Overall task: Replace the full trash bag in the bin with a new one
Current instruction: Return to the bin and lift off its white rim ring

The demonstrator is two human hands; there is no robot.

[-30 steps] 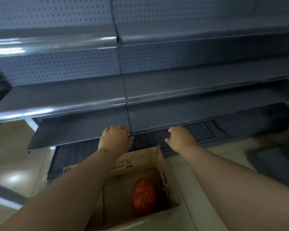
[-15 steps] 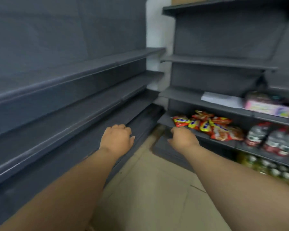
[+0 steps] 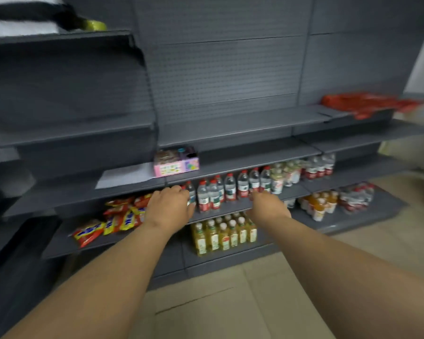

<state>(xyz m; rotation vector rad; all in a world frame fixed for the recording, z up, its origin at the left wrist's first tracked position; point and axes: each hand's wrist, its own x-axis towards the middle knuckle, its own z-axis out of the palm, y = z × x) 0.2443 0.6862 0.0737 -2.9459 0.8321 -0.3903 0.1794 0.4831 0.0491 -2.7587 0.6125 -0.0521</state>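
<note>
Since the left hand (image 3: 170,206) and right hand (image 3: 267,206) hover loosely curled and empty before the bottles (image 3: 230,189), a careless reach toward the red plastic (image 3: 360,104) on the upper shelf (image 3: 242,123) could topple some; no bin shows.

Flat red plastic bags (image 3: 360,104) lie on the upper right shelf (image 3: 311,116).

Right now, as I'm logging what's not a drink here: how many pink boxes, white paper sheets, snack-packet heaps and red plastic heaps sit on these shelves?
Pink box: 1
White paper sheet: 1
Snack-packet heap: 1
Red plastic heap: 1
Total: 4
</note>
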